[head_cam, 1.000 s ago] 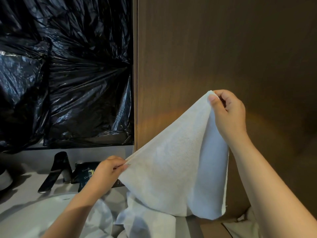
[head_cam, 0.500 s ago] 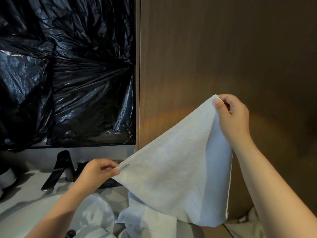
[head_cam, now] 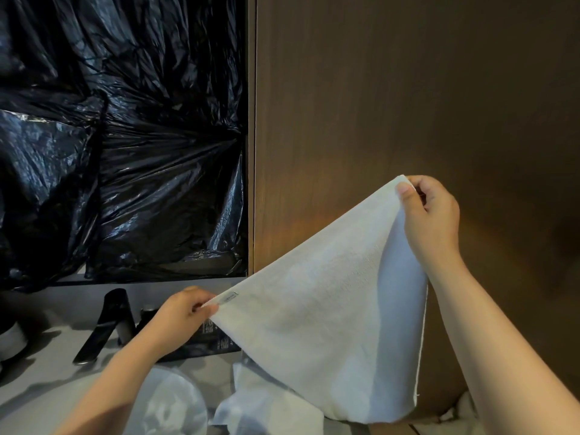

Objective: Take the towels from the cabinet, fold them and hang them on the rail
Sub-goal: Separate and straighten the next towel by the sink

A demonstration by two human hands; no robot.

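White towel [head_cam: 329, 324] up in air by brown wall [head_cam: 408, 89] — our left hand [head_cam: 185, 312] and right hand [head_cam: 430, 211] each pinch corner, fingers tight on cloth. Left hand pulled out more, towel stretched — we can fold next.

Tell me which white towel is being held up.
The towel stretched between both hands: the left hand pinches its labelled corner, the right hand holds another corner higher. The crumpled towel lies below it.

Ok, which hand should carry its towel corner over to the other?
Probably left: the left hand pinches the towel at its low labelled corner; the right hand holds the top corner high, anchoring it.
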